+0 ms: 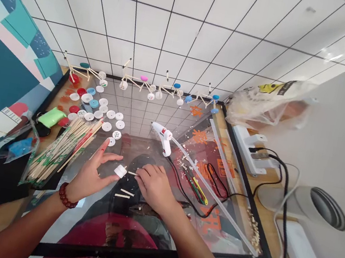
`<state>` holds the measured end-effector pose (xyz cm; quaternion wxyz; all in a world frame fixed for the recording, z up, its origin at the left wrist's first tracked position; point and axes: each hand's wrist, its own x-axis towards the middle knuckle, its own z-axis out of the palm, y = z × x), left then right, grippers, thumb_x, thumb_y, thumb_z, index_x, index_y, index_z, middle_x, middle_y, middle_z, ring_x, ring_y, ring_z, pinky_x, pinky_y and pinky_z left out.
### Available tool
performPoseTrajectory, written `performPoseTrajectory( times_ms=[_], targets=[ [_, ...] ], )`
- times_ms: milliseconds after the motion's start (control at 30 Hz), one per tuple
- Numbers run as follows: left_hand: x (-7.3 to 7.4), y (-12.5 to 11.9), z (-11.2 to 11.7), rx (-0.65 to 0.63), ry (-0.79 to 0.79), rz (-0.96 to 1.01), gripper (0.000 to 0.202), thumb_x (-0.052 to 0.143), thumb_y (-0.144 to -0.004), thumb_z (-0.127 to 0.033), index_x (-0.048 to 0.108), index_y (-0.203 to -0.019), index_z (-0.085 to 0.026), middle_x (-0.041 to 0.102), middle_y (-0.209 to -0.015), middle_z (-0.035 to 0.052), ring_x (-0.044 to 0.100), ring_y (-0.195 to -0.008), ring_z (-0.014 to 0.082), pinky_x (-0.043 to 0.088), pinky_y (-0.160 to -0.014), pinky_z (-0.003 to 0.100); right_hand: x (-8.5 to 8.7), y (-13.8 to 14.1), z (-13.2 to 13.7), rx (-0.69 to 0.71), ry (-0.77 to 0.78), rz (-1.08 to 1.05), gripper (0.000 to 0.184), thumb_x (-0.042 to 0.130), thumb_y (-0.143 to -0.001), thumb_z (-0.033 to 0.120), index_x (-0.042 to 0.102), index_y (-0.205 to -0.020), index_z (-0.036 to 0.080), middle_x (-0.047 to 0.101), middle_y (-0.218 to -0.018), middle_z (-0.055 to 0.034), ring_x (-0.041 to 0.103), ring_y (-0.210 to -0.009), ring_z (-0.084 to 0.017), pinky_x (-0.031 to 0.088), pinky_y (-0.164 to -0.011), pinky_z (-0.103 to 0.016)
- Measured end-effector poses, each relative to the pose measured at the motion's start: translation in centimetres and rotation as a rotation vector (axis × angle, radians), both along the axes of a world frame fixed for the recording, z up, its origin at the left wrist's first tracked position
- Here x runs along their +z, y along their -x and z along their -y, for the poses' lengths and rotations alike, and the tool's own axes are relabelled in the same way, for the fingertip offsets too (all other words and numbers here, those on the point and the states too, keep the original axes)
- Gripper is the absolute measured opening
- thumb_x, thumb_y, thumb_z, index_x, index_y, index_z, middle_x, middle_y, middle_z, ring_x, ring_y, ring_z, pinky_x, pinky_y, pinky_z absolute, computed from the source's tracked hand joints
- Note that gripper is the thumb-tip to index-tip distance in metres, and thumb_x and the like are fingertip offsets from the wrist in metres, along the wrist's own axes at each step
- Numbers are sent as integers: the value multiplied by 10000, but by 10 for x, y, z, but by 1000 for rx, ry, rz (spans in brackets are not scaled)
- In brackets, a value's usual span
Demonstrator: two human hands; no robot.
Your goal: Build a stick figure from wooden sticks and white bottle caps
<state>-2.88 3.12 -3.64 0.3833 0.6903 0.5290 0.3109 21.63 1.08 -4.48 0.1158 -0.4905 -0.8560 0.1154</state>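
My left hand (95, 172) is spread with its fingers apart. Its thumb tip lies against or right beside a white bottle cap piece (120, 172) that has a short bit of stick at its top. My right hand (155, 188) pinches a short piece of wooden stick (131, 173), its end pointing left at the cap. Two more cut stick pieces (122, 196) lie below on the glass tabletop. Just beyond my right hand rests a white hot glue gun (162, 137), a cord running from its handle. A pair of pliers (145, 209) lies partly hidden beneath my right wrist.
Loose bottle caps (106, 126) and a bundle of wooden chopsticks (64, 147) lie at left. Several stick-and-cap figures (140, 82) line the back edge. A yellow-green utility knife (198, 189), a long clear strip (214, 194) and black cord are at right, with a power strip (251, 152) beyond.
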Motion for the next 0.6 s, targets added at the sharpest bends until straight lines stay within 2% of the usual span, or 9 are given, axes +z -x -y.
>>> performPoseTrajectory(
  times_ms=[133, 233, 333, 433, 600],
  targets=[
    [5, -6, 3, -29, 12, 14, 1126, 792, -790, -285, 60, -1645, -270, 734, -1284, 111, 624, -1317, 292, 384, -1193, 562, 0, -1, 0, -3, 6, -32, 106, 578, -1025, 234, 678, -1022, 200, 698, -965, -62, 593, -892, -212, 333, -820, -354],
    [7, -12, 6, -64, -5, -42, 1139, 785, -784, -252, 41, -1646, -255, 725, -1291, 112, 615, -1323, 298, 408, -1174, 548, -1, -2, 0, 0, 7, -46, 117, 574, -1027, 236, 685, -1023, 197, 701, -964, -69, 593, -889, -216, 335, -817, -358],
    [4, -17, 9, -85, -39, -108, 1006, 715, -830, -215, 118, -1640, -246, 736, -1224, 99, 665, -1219, 283, 463, -1112, 492, -1, -2, 0, 8, 5, -38, 146, 547, -1036, 227, 690, -1022, 202, 700, -957, -69, 588, -873, -213, 333, -812, -363],
    [-2, -18, 10, -76, -56, -95, 915, 671, -867, -213, 167, -1631, -242, 743, -1142, 82, 695, -1105, 257, 512, -1033, 431, 0, -2, 0, 3, -7, -28, 154, 539, -1036, 216, 689, -1006, 198, 697, -944, -64, 581, -860, -213, 329, -796, -365],
    [-9, -17, 10, -8, -38, -17, 979, 696, -866, -235, 96, -1639, -286, 744, -1154, 48, 699, -981, 202, 535, -975, 390, -1, -1, -1, -43, 1, -32, 134, 558, -1021, 208, 691, -1013, 201, 705, -995, -77, 578, -905, -229, 344, -796, -366]
  ],
)
